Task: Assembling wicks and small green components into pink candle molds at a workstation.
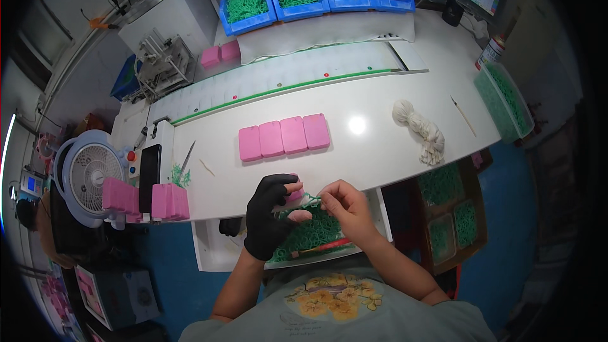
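A black glove with bare fingertips covers my left hand (266, 212). Its fingers curl about a small pink block (295, 196), partly hidden behind the index finger; the thumb stands apart below. Close beside it, my bare right hand (347, 209) pinches a thin green strip (311, 201) between thumb and fingertips. Both hands are over the front edge of the white table, above an open drawer (204, 250) with many green loop-like pieces (316, 228). A red pen-like tool (322, 248) lies across these pieces.
Pink blocks (284, 136) lie in a row on the white table (364, 155). Tweezers (188, 157) are at left, a white cloth bundle (419, 130) and thin brush-like stick (463, 116) at right. Blue bins (297, 0) stand behind; a fan (95, 174) stands left.
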Demonstrator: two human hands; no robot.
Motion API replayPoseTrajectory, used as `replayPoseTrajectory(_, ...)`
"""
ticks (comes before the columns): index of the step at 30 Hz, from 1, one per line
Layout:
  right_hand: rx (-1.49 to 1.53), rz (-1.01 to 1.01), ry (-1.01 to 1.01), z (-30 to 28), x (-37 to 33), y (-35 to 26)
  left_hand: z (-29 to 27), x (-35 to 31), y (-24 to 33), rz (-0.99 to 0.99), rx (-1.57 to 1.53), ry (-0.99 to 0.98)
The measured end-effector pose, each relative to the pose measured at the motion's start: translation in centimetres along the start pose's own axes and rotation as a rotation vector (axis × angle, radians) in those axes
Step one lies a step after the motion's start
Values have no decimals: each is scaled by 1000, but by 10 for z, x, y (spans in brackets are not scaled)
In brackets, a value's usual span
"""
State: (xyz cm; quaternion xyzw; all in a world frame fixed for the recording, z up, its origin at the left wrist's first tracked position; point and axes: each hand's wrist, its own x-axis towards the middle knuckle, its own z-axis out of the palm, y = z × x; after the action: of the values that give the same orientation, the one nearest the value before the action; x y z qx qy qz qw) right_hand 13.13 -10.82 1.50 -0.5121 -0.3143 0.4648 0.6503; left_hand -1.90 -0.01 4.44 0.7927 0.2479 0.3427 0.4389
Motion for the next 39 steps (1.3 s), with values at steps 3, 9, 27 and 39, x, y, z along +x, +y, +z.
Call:
replayPoseTrajectory(3, -153, -121, 36, 4, -2, -4, 2, -1, -1, -11, -17, -1)
replayPoseTrajectory(9, -351, -259, 73, 10, -5, -10, 3, -5, -6, 50, 82, 11)
replayPoseTrajectory(27, -475, -378, 233, -18, 7, -35, 0, 4, 3, 96, 205, 91)
replayPoseTrajectory(39, -995, -905, 1380, -304, 20, -179, -11, 6, -35, 108, 424, -79)
